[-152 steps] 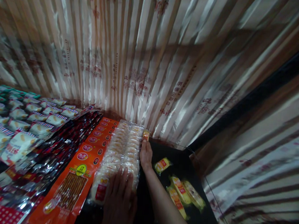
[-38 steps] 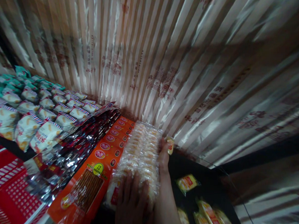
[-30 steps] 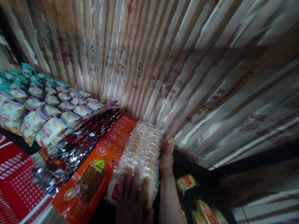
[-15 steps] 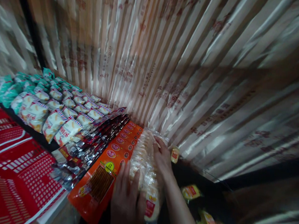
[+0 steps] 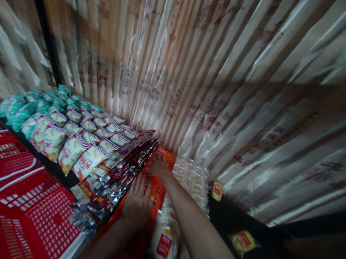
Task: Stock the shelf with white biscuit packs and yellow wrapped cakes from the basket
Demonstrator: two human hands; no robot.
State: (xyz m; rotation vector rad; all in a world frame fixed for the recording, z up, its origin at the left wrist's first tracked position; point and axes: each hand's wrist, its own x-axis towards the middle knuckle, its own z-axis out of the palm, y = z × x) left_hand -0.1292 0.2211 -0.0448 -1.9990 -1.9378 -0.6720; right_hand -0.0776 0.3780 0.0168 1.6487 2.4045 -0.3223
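Both my hands lie on a row of orange snack packets (image 5: 158,190) on a dark shelf. My left hand (image 5: 136,204) rests flat on the near end, fingers spread, close beside the shiny dark red packets (image 5: 121,169). My right hand (image 5: 158,166) reaches to the far end of the orange row, near the striped backdrop, fingers pressed down on the packets. My right forearm crosses over the clear packs of round rice crackers (image 5: 192,180), which lie just to the right of the orange row.
White and red puffed snack bags (image 5: 74,139) and green bags (image 5: 23,104) fill the left of the shelf. Red plastic baskets (image 5: 21,199) sit at lower left. Small yellow packets (image 5: 216,189) (image 5: 242,240) lie on the black shelf (image 5: 265,242). A striped satin curtain (image 5: 193,76) hangs behind.
Both hands have shifted left, from the clear rice cracker packs onto the orange packets. The view has swung left as well, so more of the red baskets shows.
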